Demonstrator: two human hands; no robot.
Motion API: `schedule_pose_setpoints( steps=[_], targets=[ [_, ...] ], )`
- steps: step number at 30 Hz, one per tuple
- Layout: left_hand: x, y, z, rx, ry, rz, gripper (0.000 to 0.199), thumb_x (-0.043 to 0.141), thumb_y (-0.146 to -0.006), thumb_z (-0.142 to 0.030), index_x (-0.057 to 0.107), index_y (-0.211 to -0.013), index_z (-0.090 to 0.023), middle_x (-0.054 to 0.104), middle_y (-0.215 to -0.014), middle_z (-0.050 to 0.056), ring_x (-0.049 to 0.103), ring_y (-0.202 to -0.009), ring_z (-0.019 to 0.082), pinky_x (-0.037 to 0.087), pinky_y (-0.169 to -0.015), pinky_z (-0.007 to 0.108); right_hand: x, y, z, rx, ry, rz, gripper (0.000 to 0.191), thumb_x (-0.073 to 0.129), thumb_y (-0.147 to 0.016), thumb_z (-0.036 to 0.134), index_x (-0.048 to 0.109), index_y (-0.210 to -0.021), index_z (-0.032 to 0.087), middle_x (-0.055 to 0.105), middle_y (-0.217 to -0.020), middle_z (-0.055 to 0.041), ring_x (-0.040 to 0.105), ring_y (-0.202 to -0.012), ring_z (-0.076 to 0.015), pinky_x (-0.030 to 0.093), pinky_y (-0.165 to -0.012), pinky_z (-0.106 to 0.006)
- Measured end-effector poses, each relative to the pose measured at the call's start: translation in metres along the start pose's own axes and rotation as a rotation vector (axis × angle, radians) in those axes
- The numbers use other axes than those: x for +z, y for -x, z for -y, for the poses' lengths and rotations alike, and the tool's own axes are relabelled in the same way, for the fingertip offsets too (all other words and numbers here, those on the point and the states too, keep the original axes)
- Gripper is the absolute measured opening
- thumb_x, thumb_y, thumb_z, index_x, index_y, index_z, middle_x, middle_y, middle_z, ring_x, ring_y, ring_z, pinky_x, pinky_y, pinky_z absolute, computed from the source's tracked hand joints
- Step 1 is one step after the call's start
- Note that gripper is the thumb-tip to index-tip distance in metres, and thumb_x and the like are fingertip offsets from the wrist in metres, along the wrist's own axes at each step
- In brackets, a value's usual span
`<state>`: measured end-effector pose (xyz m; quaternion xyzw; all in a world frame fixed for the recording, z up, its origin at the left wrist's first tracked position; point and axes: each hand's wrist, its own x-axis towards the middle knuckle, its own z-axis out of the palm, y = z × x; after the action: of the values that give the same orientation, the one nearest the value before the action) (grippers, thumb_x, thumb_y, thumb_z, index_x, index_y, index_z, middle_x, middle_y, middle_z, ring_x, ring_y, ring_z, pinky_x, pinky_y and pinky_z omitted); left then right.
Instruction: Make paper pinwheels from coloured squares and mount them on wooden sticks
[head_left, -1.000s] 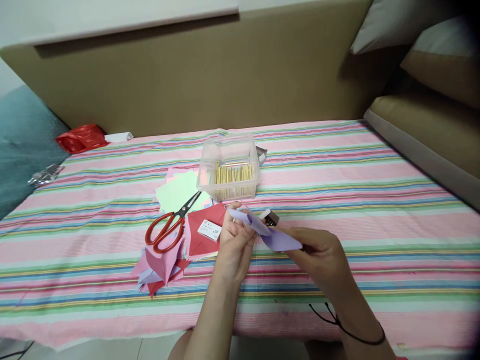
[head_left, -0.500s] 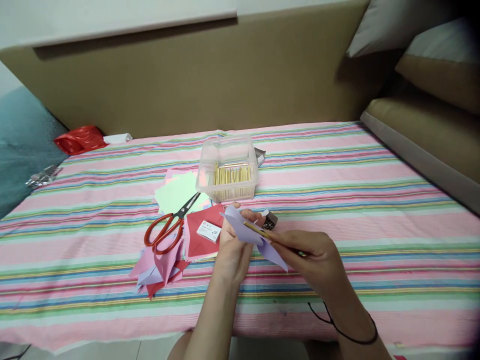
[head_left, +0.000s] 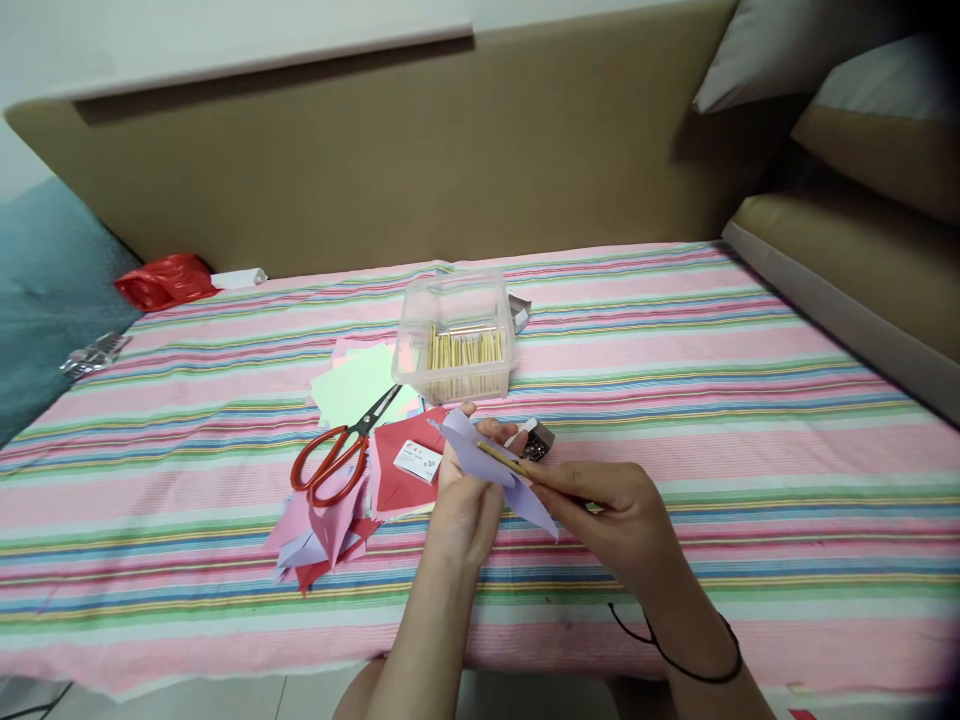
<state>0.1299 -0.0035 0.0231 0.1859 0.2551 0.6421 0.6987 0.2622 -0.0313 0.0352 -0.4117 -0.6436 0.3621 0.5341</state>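
A folded purple paper (head_left: 469, 445) is held in front of me, its lower point hanging to the right. My left hand (head_left: 466, 500) grips it from beneath and behind, with the fingertips showing past its far edge. A thin wooden stick (head_left: 501, 458) lies against the paper. My right hand (head_left: 611, 505) pinches the near end of that stick between thumb and fingers. Just beyond the hands sits a small open box (head_left: 538, 440) with dark metallic pieces.
A clear plastic box (head_left: 454, 385) of wooden sticks stands beyond my hands. To the left lie red-handled scissors (head_left: 330, 465), green paper (head_left: 349, 385), red paper (head_left: 394, 490) with a small white box (head_left: 417, 461), and folded pink and purple papers (head_left: 319, 530).
My right hand has moved slightly left with the stick. The purple paper has also shifted a little left, its hanging point included.
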Motion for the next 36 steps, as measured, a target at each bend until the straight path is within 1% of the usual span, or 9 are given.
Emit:
schedule_pose_setpoints(
  steps=[4, 7, 9, 13, 16, 20, 24, 28, 36],
  targets=[
    [-0.002, -0.001, -0.001, -0.026, -0.019, 0.062, 0.046, 0.083, -0.062, -0.024, 0.059, -0.101, -0.025, 0.064, -0.084, -0.004, 0.063, -0.088, 0.013, 0.046, -0.094, 0.033, 0.0, 0.0, 0.003, 0.101, -0.062, -0.018, 0.02, 0.066, -0.079, 0.02, 0.077, -0.095, 0.024, 0.075, -0.074, -0.0018, 0.067, -0.062, -0.0155, 0.053, -0.055, -0.024],
    [0.0, -0.001, -0.001, -0.045, -0.097, 0.068, 0.037, 0.08, -0.067, -0.03, 0.06, -0.097, -0.022, 0.065, -0.086, -0.001, 0.062, -0.083, 0.013, 0.048, -0.081, 0.028, 0.0, 0.001, 0.003, 0.279, -0.122, -0.034, 0.013, 0.065, -0.081, 0.025, 0.077, -0.083, 0.02, 0.068, -0.059, -0.0004, 0.053, -0.042, -0.0094, 0.043, -0.041, -0.022],
    [0.002, -0.001, 0.0, -0.06, -0.159, 0.073, 0.035, 0.076, -0.07, -0.036, 0.06, -0.097, -0.021, 0.066, -0.091, 0.002, 0.061, -0.082, 0.014, 0.047, -0.074, 0.025, 0.0, 0.002, 0.001, 0.37, -0.196, -0.108, 0.015, 0.064, -0.082, 0.031, 0.072, -0.081, 0.019, 0.068, -0.062, -0.0012, 0.046, -0.039, -0.0074, 0.039, -0.037, -0.021],
    [0.004, -0.003, 0.003, -0.076, -0.263, 0.082, 0.037, 0.07, -0.074, -0.046, 0.061, -0.099, -0.02, 0.067, -0.1, 0.006, 0.061, -0.093, 0.018, 0.046, -0.081, 0.029, 0.0, -0.001, -0.005, 0.433, -0.264, -0.281, 0.021, 0.067, -0.079, 0.038, 0.063, -0.083, 0.018, 0.07, -0.068, -0.0044, 0.051, -0.047, -0.0098, 0.042, -0.043, -0.023],
    [0.004, -0.004, 0.005, -0.093, -0.377, 0.043, 0.034, 0.068, -0.075, -0.046, 0.064, -0.096, -0.018, 0.068, -0.099, 0.007, 0.062, -0.093, 0.018, 0.046, -0.084, 0.031, -0.003, -0.003, -0.009, 0.449, -0.22, -0.338, 0.024, 0.067, -0.079, 0.041, 0.06, -0.084, 0.018, 0.07, -0.065, -0.0045, 0.059, -0.056, -0.0145, 0.048, -0.053, -0.026],
    [0.006, -0.002, 0.008, -0.061, -0.608, 0.085, 0.027, 0.068, -0.076, -0.039, 0.067, -0.091, -0.017, 0.069, -0.09, 0.005, 0.062, -0.085, 0.017, 0.047, -0.077, 0.027, -0.003, -0.004, -0.012, 0.475, -0.242, -0.254, 0.024, 0.065, -0.081, 0.043, 0.059, -0.084, 0.02, 0.07, -0.064, -0.0021, 0.067, -0.067, -0.017, 0.053, -0.071, -0.03],
    [0.007, 0.0, 0.012, 0.051, -0.795, 0.051, 0.022, 0.066, -0.078, -0.038, 0.069, -0.08, -0.016, 0.066, -0.074, 0.002, 0.059, -0.071, 0.014, 0.044, -0.065, 0.024, 0.002, -0.004, -0.012, 0.491, -0.269, -0.152, 0.027, 0.064, -0.082, 0.046, 0.058, -0.078, 0.02, 0.071, -0.069, -0.0031, 0.063, -0.059, -0.0146, 0.052, -0.065, -0.029],
    [0.007, 0.0, 0.012, 0.006, -0.736, -0.017, 0.024, 0.067, -0.075, -0.038, 0.072, -0.078, -0.014, 0.066, -0.07, 0.002, 0.058, -0.069, 0.015, 0.043, -0.061, 0.024, 0.006, -0.003, -0.011, 0.495, -0.253, -0.081, 0.028, 0.063, -0.082, 0.046, 0.056, -0.075, 0.02, 0.07, -0.067, -0.0029, 0.056, -0.049, -0.012, 0.049, -0.056, -0.027],
    [0.009, -0.004, 0.006, -0.013, -0.649, -0.05, 0.021, 0.071, -0.07, -0.034, 0.074, -0.077, -0.014, 0.069, -0.071, 0.004, 0.061, -0.07, 0.016, 0.046, -0.065, 0.025, 0.003, -0.002, -0.015, 0.493, -0.191, -0.035, 0.028, 0.061, -0.083, 0.046, 0.065, -0.085, 0.019, 0.071, -0.073, -0.0047, 0.063, -0.059, -0.0158, 0.05, -0.056, -0.028]
  ],
)
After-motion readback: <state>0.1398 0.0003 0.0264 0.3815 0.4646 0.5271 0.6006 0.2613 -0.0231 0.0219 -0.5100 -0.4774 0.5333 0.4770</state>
